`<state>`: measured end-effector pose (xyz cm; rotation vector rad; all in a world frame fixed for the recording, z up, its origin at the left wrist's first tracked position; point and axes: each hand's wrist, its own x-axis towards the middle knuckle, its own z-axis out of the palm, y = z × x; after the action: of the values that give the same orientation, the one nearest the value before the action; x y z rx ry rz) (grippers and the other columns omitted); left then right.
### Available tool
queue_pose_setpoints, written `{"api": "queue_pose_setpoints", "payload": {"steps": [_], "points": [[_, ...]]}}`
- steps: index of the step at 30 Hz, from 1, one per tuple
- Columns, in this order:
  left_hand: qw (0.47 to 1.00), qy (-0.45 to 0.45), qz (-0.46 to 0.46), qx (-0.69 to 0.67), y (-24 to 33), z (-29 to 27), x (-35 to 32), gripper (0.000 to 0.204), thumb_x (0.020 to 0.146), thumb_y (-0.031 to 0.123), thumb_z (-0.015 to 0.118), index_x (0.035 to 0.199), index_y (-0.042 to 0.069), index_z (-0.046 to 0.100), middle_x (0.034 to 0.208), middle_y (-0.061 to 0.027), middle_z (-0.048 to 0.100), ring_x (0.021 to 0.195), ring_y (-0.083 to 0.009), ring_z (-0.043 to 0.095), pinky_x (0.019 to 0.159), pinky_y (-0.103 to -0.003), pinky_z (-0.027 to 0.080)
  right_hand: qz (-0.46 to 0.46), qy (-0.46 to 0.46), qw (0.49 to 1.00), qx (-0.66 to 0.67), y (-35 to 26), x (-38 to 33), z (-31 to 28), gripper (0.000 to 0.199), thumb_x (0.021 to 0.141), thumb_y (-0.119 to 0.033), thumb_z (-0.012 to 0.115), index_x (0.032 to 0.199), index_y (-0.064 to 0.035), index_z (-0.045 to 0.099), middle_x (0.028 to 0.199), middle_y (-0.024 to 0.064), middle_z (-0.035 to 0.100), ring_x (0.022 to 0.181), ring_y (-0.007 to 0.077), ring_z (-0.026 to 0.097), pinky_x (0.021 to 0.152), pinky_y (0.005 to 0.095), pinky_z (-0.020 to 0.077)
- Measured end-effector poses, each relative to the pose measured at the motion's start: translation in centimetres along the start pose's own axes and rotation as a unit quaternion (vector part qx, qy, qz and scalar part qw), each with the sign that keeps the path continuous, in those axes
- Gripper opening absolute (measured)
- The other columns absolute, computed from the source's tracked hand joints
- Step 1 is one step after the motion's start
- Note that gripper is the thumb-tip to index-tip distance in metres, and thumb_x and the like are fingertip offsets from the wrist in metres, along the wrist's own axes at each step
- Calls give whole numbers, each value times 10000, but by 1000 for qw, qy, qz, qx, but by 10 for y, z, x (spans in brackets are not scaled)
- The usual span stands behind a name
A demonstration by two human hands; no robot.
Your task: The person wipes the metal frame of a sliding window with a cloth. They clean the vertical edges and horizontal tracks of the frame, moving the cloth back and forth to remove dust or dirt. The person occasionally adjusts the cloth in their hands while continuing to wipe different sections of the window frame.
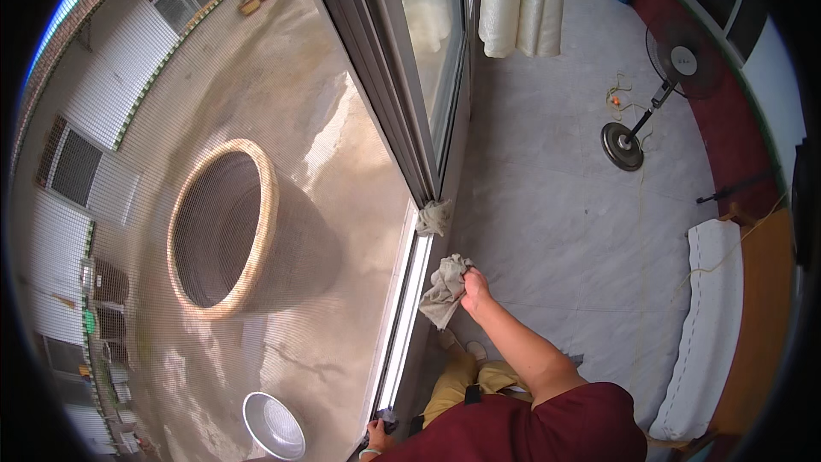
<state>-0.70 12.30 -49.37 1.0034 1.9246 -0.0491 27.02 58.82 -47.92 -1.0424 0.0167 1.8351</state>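
Observation:
My right hand (475,287) is closed on a crumpled grey-beige cloth (443,293), which hangs just to the right of the window track (409,312). A second bunched cloth (434,217) lies on the track against the lower corner of the sliding window sash (425,120). At the bottom, my left hand (378,436) is by the near end of the track, its fingers curled at a small dark thing (387,418). What that hand grips is too small and partly hidden to make out.
Beyond the mesh screen are a large round-rimmed vat (267,205) and a metal basin (274,426). A pale curtain (520,0) hangs ahead. To the right are a standing fan (623,145), a yellow cord (629,105) and a wooden seat with a white cushion (705,325).

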Motion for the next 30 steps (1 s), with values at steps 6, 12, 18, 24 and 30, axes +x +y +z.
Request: {"api": "queue_pose_setpoints", "payload": {"steps": [6,12,18,24,30], "points": [[999,17,13,29,40,-25,29,681,774,175,697,1368,-67,470,1356,-266,425,1242,-389,473,1052,-372,409,-257,-186,944,90,-139,-71,193,365,989,-70,430,1340,-65,530,1304,58,595,1169,196,583,1021,346,469],[992,74,103,-14,159,-104,108,674,779,178,695,1366,-66,473,1352,-264,434,1240,-387,478,1050,-373,411,-670,-182,648,-313,-194,-37,292,450,946,-205,643,1337,-15,527,1360,196,497,1284,362,463,1063,402,376],[952,167,245,-69,351,-235,150,667,783,182,693,1363,-65,476,1348,-262,442,1237,-385,482,1048,-373,413,-791,-165,466,-360,-223,-20,338,618,895,-399,660,1315,26,504,1384,267,476,1257,484,451,1083,527,350],[882,266,376,-101,506,-349,119,660,787,185,691,1361,-64,480,1344,-260,451,1234,-383,487,1046,-374,415,-824,-216,396,-344,-268,-72,397,560,884,-285,683,1312,13,479,1400,274,442,1244,512,436,1048,574,348],[774,351,518,-100,619,-441,61,653,792,188,689,1358,-63,483,1339,-259,459,1232,-381,492,1044,-374,417,-854,-226,333,-329,-320,-136,464,589,880,-266,689,1307,61,447,1366,312,422,1233,514,417,1038,579,323]]}}
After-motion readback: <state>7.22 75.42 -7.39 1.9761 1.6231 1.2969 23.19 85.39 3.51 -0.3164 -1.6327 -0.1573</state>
